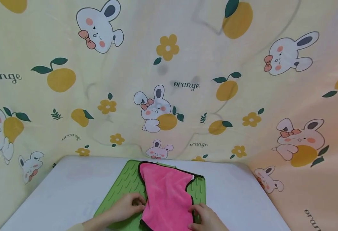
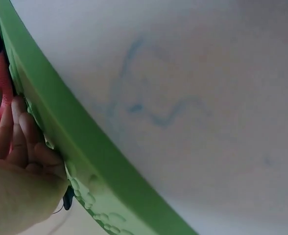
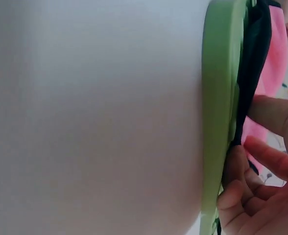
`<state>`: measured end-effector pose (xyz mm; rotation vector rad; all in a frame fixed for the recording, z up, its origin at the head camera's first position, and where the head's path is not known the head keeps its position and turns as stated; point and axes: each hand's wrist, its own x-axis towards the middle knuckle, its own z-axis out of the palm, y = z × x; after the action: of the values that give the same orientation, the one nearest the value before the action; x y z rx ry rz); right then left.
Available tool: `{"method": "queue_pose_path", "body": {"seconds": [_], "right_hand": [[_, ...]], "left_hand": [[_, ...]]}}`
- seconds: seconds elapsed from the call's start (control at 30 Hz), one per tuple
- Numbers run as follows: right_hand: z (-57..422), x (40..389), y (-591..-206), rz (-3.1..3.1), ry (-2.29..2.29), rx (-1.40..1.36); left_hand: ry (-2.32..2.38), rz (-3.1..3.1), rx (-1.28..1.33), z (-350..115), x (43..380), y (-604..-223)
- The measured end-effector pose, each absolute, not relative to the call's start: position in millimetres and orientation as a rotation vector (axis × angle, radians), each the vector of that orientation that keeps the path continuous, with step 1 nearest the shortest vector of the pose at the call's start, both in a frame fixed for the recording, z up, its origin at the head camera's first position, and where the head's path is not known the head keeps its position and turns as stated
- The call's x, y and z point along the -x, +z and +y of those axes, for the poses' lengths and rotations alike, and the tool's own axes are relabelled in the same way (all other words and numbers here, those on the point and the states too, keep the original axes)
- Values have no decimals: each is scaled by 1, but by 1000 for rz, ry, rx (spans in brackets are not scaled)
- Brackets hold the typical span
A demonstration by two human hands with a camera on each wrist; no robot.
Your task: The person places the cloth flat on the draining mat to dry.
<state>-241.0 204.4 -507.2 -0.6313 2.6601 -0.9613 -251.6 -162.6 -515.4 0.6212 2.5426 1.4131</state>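
A pink, plush-looking cloth [image 1: 166, 195] with black edging lies spread over a green textured mat [image 1: 125, 179]. Its far edge slants down to the right, and the right side curves inward; the near end runs out of the head view. My left hand [image 1: 128, 205] has bent fingers at the cloth's left edge, thumb and forefinger tips against it. At the opposite edge, my right hand [image 1: 206, 218] grips the black trim [image 3: 254, 63], thumb on the pink side. In the right wrist view, its other fingers curl beside the mat's rim [image 3: 217, 98].
The mat rests on a white table [image 1: 232, 192], whose surface shows faint blue marks [image 2: 158, 117] in the left wrist view. A cream curtain [image 1: 186, 64] printed with rabbits, oranges and flowers surrounds the table at the back and sides.
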Motion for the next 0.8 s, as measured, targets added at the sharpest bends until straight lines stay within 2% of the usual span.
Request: {"method": "queue_pose_path", "body": {"seconds": [0.5, 0.8], "right_hand": [[198, 234, -507, 2568, -1092, 603], [205, 229, -512, 2605, -1138, 771]], "left_hand": [[1584, 2352, -475, -156, 248, -513], [1704, 2330, -356, -166, 245, -503]]}}
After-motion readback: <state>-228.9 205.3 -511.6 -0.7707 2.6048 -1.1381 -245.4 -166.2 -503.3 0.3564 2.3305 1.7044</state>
